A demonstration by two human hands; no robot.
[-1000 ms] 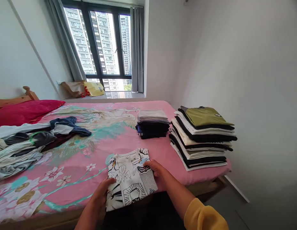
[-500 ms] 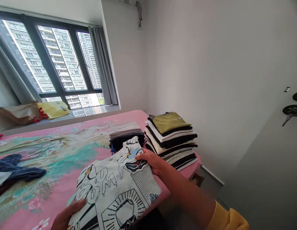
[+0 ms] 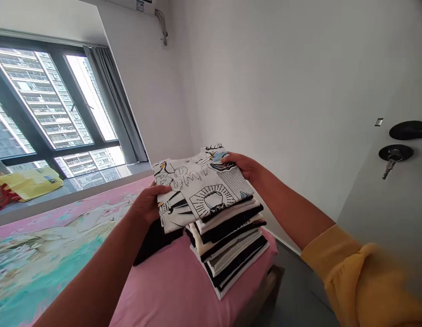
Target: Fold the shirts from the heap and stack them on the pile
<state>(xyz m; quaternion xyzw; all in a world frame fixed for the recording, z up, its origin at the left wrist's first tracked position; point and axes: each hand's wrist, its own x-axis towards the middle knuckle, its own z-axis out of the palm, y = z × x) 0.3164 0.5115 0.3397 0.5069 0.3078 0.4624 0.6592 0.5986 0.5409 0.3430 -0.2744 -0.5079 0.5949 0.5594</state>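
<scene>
While the head view looks down at the pink bed (image 3: 163, 290), two hands hold one folded comic-print T-shirt (image 3: 204, 186) just over one stack of folded shirts (image 3: 227, 245). The left hand (image 3: 149, 204) and right hand (image 3: 240, 165) each have their grip clamped on its edge. One dark folded garment (image 3: 156, 245) pokes out left of the stack; one key (image 3: 388, 169) sits in the door lock (image 3: 394, 152).

Pink patterned bedspread (image 3: 170, 290), folded shirt stack (image 3: 227, 259), dark folded clothes (image 3: 156, 245)
</scene>
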